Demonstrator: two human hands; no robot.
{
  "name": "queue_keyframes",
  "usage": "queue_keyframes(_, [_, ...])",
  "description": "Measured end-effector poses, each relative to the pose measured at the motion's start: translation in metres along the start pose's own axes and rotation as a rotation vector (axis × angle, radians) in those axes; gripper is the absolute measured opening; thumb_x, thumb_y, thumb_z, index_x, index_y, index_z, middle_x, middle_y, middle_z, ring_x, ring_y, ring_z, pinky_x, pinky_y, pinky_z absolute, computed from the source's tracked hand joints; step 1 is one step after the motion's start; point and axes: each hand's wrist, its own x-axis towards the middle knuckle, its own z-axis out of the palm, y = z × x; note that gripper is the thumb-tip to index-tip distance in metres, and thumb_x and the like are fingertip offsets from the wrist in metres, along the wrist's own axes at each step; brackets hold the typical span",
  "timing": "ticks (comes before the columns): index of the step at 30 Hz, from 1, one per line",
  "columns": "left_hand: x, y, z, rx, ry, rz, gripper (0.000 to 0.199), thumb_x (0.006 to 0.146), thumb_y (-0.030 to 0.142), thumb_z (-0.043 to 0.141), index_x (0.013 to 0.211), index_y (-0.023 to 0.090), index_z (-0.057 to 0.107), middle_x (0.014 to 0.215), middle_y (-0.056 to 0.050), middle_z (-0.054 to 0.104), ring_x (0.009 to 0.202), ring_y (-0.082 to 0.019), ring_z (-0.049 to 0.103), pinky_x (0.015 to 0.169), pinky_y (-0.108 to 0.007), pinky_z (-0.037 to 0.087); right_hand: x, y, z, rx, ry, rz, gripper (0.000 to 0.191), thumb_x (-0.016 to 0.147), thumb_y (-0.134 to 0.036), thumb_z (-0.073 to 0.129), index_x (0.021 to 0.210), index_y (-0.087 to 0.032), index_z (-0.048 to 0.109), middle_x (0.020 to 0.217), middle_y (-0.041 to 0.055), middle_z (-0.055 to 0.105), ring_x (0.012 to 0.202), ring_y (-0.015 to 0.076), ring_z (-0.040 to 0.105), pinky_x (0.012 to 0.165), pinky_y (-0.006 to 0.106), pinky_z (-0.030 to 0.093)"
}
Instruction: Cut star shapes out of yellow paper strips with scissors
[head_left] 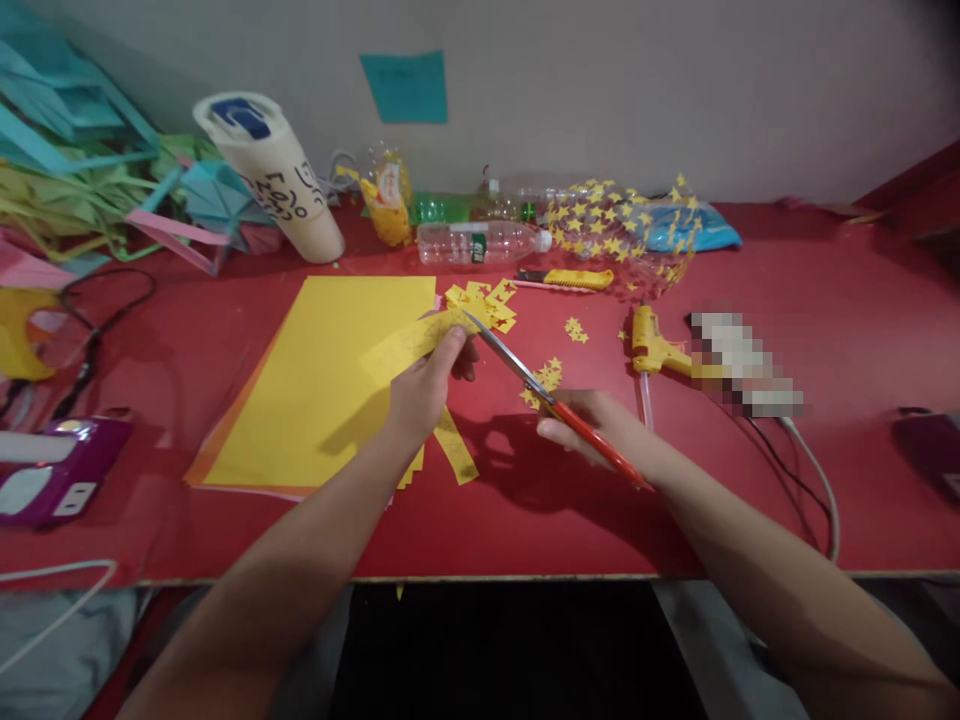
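Note:
My left hand [427, 385] pinches a yellow paper strip [409, 345] with faint outlines drawn on it. In my right hand [592, 425] is a pair of red-handled scissors [536, 385], its blade tips at the strip's right end. Behind that end lies a small heap of yellow paper scraps [499, 300]. Cut yellow paper stars [547, 380] are piled beneath the scissors, with a smaller cluster [575, 330] farther back. Under my left wrist sits a stack of yellow sheets [322, 370], and another yellow strip [456, 450] pokes out beside it.
A yellow glue gun [652, 345] and a power strip [742, 365] lie on the right. Toward the wall are a box cutter [577, 279], clear plastic bottles [480, 243], star-covered clear plastic [600, 220] and a white tumbler [274, 175]. Folded coloured paper [75, 130] fills the left back.

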Motion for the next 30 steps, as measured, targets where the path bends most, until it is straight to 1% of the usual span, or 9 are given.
queue_keyframes(3, [0.001, -0.001, 0.0, -0.009, 0.01, 0.004, 0.034, 0.082, 0.043, 0.047, 0.066, 0.018, 0.064, 0.054, 0.001, 0.059, 0.054, -0.009, 0.055, 0.059, -0.023, 0.045, 0.002, 0.002, 0.0, -0.011, 0.003, 0.001, 0.053, 0.072, -0.07, 0.048, 0.061, -0.019, 0.041, 0.056, -0.004, 0.037, 0.051, 0.0098, 0.033, 0.048, 0.024, 0.026])
queue_keyframes(5, [0.001, -0.002, 0.0, -0.005, -0.005, 0.005, 0.034, 0.082, 0.043, 0.048, 0.066, 0.018, 0.064, 0.054, 0.001, 0.06, 0.055, -0.009, 0.056, 0.058, -0.023, 0.045, 0.002, 0.002, 0.0, -0.011, 0.003, 0.005, 0.054, 0.072, -0.071, 0.048, 0.061, -0.02, 0.041, 0.055, -0.0038, 0.038, 0.05, 0.0097, 0.034, 0.047, 0.024, 0.026])
queue_keyframes(7, [0.001, -0.002, 0.0, 0.003, -0.017, 0.005, 0.033, 0.082, 0.043, 0.049, 0.066, 0.018, 0.064, 0.054, 0.001, 0.06, 0.055, -0.009, 0.056, 0.058, -0.022, 0.045, 0.002, 0.001, 0.0, -0.006, -0.001, 0.009, 0.054, 0.072, -0.072, 0.048, 0.06, -0.02, 0.039, 0.054, -0.0039, 0.039, 0.048, 0.0092, 0.035, 0.046, 0.024, 0.026])
queue_keyframes(11, [0.0, -0.001, -0.001, 0.01, -0.006, 0.013, 0.033, 0.081, 0.043, 0.05, 0.065, 0.018, 0.065, 0.053, 0.001, 0.06, 0.054, -0.009, 0.056, 0.059, -0.022, 0.046, 0.0, -0.004, 0.0, 0.016, -0.011, 0.031, 0.053, 0.073, -0.07, 0.048, 0.06, -0.02, 0.038, 0.051, -0.0041, 0.039, 0.043, 0.0077, 0.034, 0.043, 0.023, 0.026])
queue_keyframes(19, [0.005, 0.002, -0.007, 0.015, -0.019, 0.086, 0.029, 0.077, 0.038, 0.056, 0.058, 0.018, 0.063, 0.05, 0.002, 0.059, 0.047, -0.007, 0.053, 0.05, -0.02, 0.044, -0.001, -0.013, -0.001, 0.104, -0.053, 0.107, 0.052, 0.072, -0.07, 0.05, 0.061, -0.02, 0.042, 0.048, -0.0046, 0.04, 0.04, 0.0083, 0.041, 0.041, 0.023, 0.032])
queue_keyframes(24, [0.005, 0.006, -0.007, -0.027, -0.041, 0.087, 0.028, 0.077, 0.036, 0.055, 0.058, 0.017, 0.062, 0.052, 0.001, 0.061, 0.046, -0.006, 0.053, 0.047, -0.019, 0.044, -0.001, -0.012, 0.002, 0.159, -0.046, 0.115, 0.052, 0.071, -0.07, 0.051, 0.06, -0.02, 0.041, 0.046, -0.0063, 0.038, 0.038, 0.0073, 0.04, 0.038, 0.022, 0.033])
queue_keyframes(30, [0.005, 0.007, -0.006, -0.107, -0.057, 0.077, 0.027, 0.077, 0.032, 0.057, 0.056, 0.016, 0.063, 0.052, 0.001, 0.061, 0.045, -0.005, 0.053, 0.045, -0.018, 0.043, -0.001, -0.013, 0.002, 0.185, -0.066, 0.135, 0.049, 0.072, -0.067, 0.052, 0.06, -0.02, 0.041, 0.045, -0.0066, 0.039, 0.035, 0.0063, 0.039, 0.036, 0.021, 0.033])
